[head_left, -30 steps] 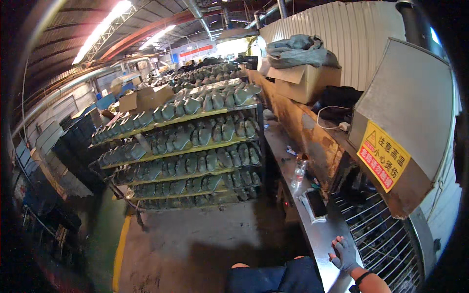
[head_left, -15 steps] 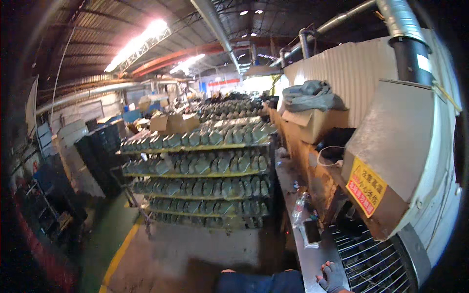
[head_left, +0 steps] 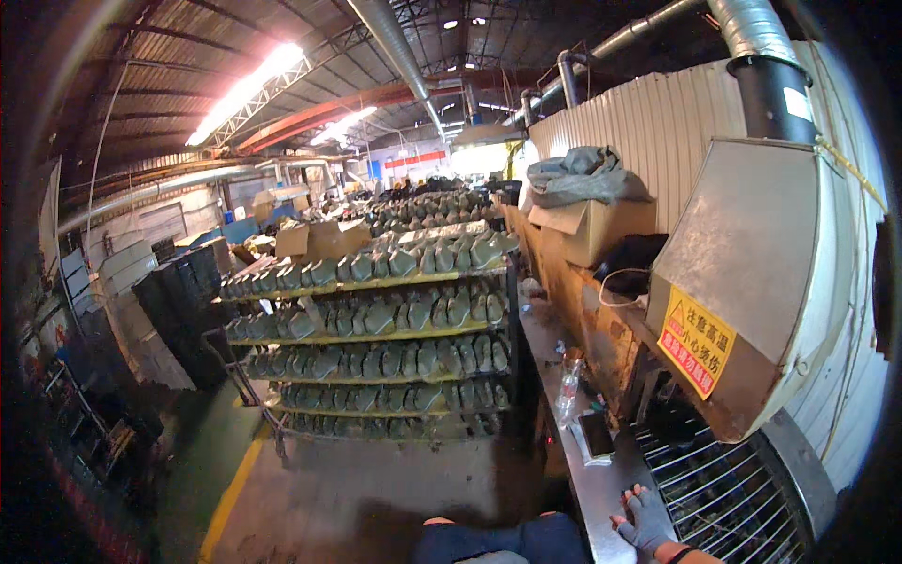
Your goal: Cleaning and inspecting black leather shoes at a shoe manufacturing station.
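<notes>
My right hand (head_left: 646, 520) wears a grey fingerless glove and lies on the bare metal ledge (head_left: 601, 503) at the lower right. Its fingers are spread, and nothing is in them. Just to its right runs a grate of metal bars (head_left: 723, 489). Farther along the ledge, a dark flat device, perhaps a phone (head_left: 595, 435), rests on something white. Beyond that stands a clear plastic bottle (head_left: 568, 387). My left hand is out of the picture; my knees in dark blue cloth (head_left: 503, 540) show at the lower edge.
A wheeled rack (head_left: 366, 336) holds several tiers of grey-green shoe-shaped pieces ahead of me. A metal hood (head_left: 752, 254) with a yellow-and-red warning label overhangs the grate. A cardboard box (head_left: 601, 228) topped with grey cloth stands beyond. Dark stacked panels (head_left: 178, 305) lean at left.
The whole view has shifted slightly, so the rack and hood sit a little farther left. My right hand is still on the ledge, with more of its wrist showing.
</notes>
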Motion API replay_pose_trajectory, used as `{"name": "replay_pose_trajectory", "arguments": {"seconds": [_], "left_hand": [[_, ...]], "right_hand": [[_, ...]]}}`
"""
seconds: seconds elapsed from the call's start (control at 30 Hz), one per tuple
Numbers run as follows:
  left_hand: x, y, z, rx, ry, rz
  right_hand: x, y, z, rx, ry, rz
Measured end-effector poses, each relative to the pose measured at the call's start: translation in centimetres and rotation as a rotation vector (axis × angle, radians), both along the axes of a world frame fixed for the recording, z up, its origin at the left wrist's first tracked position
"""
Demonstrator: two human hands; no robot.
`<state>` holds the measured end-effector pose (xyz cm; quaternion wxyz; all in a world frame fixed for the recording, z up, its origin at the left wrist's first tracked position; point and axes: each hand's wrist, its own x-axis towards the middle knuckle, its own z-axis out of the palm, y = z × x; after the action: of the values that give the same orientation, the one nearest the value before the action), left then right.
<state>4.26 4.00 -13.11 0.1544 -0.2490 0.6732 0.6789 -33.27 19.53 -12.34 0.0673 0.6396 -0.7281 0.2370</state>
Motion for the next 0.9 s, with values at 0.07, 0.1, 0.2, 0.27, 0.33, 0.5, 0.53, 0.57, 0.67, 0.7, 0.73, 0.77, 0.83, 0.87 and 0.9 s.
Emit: {"name": "replay_pose_trajectory", "arguments": {"seconds": [0.07, 0.1, 0.2, 0.27, 0.33, 0.5, 0.53, 0.57, 0.67, 0.7, 0.73, 0.77, 0.83, 0.87, 0.9], "left_hand": [[0.4, -0.4, -4.4, 0.02, 0.076, -0.096], [1.2, -2.0, -13.0, 0.38, 0.794, -0.212], [-1.8, 0.1, -8.3, 0.147, 0.397, -0.138], [-2.2, 0.1, -3.1, -0.131, -0.009, -0.068], [-1.8, 0.6, -3.4, -0.114, 0.05, -0.011], [-3.6, -0.3, -4.4, 0.01, -0.169, -0.077], [-3.3, -0.3, -5.3, 0.026, -0.092, -0.081], [-3.6, -0.2, -6.1, 0.05, -0.016, -0.087], [-3.4, -2.4, -12.3, 0.487, -0.268, -0.061], [-1.6, -3.5, -15.5, 1.017, -0.24, -0.059], [-4.1, -0.4, -5.0, 0.139, -0.063, 0.055], [-2.6, -0.4, -4.6, 0.112, 0.03, 0.101], [-2.6, -0.1, -0.6, -0.049, 0.011, 0.006], [-2.4, 0.1, -0.5, -0.051, -0.003, 0.009], [-2.4, 0.4, -0.4, -0.052, -0.016, 0.012]], "right_hand": [[-1.1, -2.4, 0.1, 0.065, 0.07, 0.113], [-1.2, -3.8, 0.6, 0.105, 0.145, 0.223], [-3.8, -3.9, -1.4, 0.069, 0.142, 0.171], [-4.0, -3.7, -1.6, 0.081, 0.117, 0.165], [-4.0, -3.8, -1.2, 0.077, 0.109, 0.135], [-3.0, -3.1, -0.6, 0.182, 0.062, 0.081], [-3.1, -2.7, -0.6, 0.146, 0.044, 0.113], [-3.3, -2.5, -0.6, 0.112, 0.024, 0.141], [-1.3, -5.5, 1.6, 0.04, 0.063, 0.242], [-0.4, -7.4, 2.2, 0.031, 0.103, 0.278], [-3.5, -3.3, -0.3, 0.074, 0.045, 0.146], [-2.9, -4.2, 0.2, 0.108, 0.038, 0.143], [-3.2, -4.5, 0.0, 0.141, 0.015, 0.109], [-3.1, -4.4, -0.1, 0.119, 0.041, 0.128], [-3.1, -4.3, -0.1, 0.098, 0.068, 0.147]]}}
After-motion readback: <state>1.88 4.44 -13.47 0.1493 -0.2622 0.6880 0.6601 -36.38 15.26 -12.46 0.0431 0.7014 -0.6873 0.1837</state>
